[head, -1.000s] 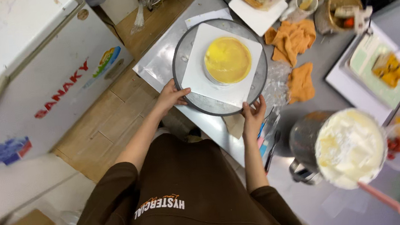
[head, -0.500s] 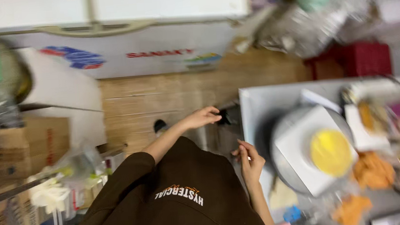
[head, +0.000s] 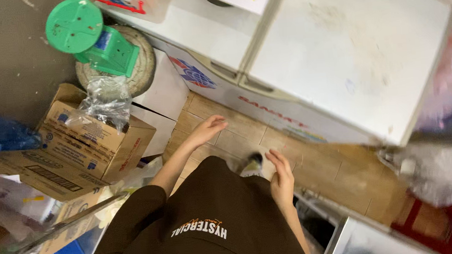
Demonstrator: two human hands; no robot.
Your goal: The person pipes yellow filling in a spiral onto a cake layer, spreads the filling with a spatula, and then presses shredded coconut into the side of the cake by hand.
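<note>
Nearest, our brown shirt fills the lower view. Right hand hangs open, fingers loose, holding nothing; it sits over the wood floor, just beside a shoe. Left hand is open and empty too, reaching toward the chest freezer, near its lower edge but not touching. We judge the freezer heavy and rigid, its lid smooth; best grasped at the lid's front lip. Farther left: cardboard boxes, green scale.

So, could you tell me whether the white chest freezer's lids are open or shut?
Shut: both white lids of the chest freezer lie flat and level, with only a narrow seam between them and no inside showing.
</note>
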